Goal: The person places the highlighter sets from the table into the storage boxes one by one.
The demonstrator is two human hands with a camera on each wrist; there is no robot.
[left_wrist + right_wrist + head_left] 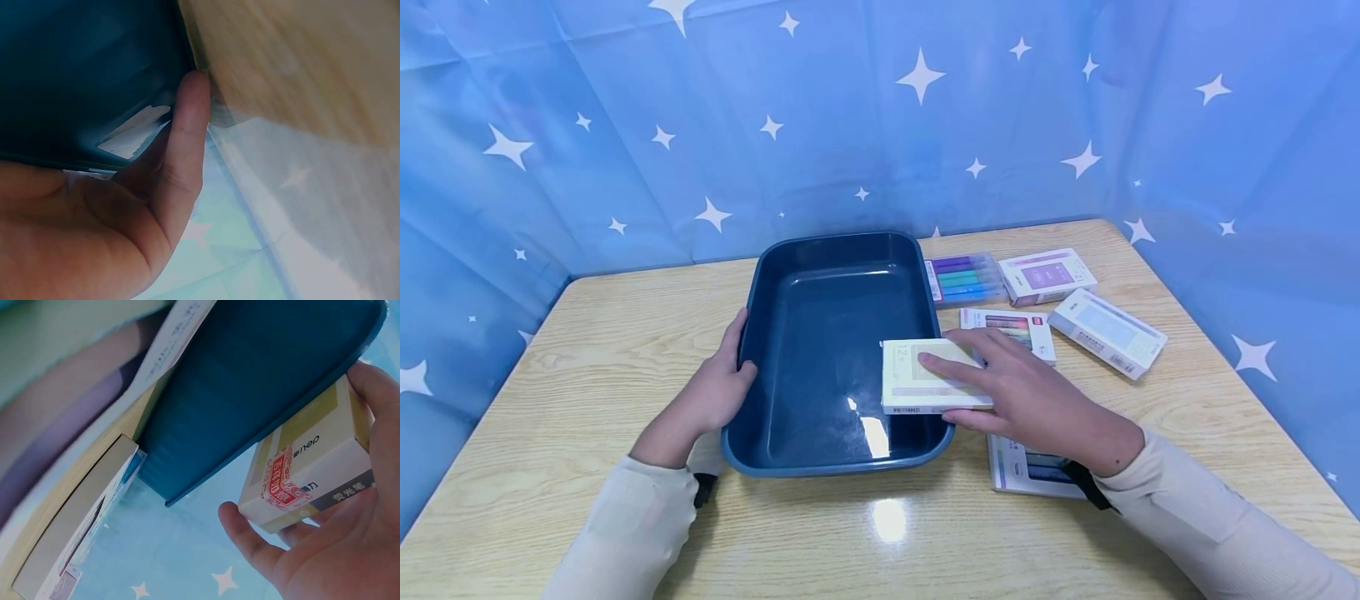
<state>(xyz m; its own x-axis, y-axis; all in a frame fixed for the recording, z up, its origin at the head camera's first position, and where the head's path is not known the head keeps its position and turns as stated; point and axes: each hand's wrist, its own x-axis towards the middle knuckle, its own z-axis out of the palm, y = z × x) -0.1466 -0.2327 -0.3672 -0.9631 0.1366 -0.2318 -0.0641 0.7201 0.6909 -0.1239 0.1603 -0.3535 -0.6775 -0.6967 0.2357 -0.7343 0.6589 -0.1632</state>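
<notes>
A dark blue plastic tray (842, 333) lies on the table with nothing inside. My left hand (715, 392) holds its left side, thumb over the rim and fingers along the outer wall; the left wrist view shows a finger (190, 119) against that wall. In my right hand (1022, 392) is a white and yellow highlighter box (901, 379), gripped at its right end. That box is above the tray's near right corner, beyond the rim (250, 442) in the right wrist view, and its deli label and red seal show there.
Right of the tray lie a clear case of coloured markers (966, 279), a purple-and-white box (1047, 277), a pale blue-and-white box (1107, 333) and a white pen box (1037, 333). Another white box (1030, 475) is partly under the right wrist. A blue star-printed curtain (850, 117) hangs behind.
</notes>
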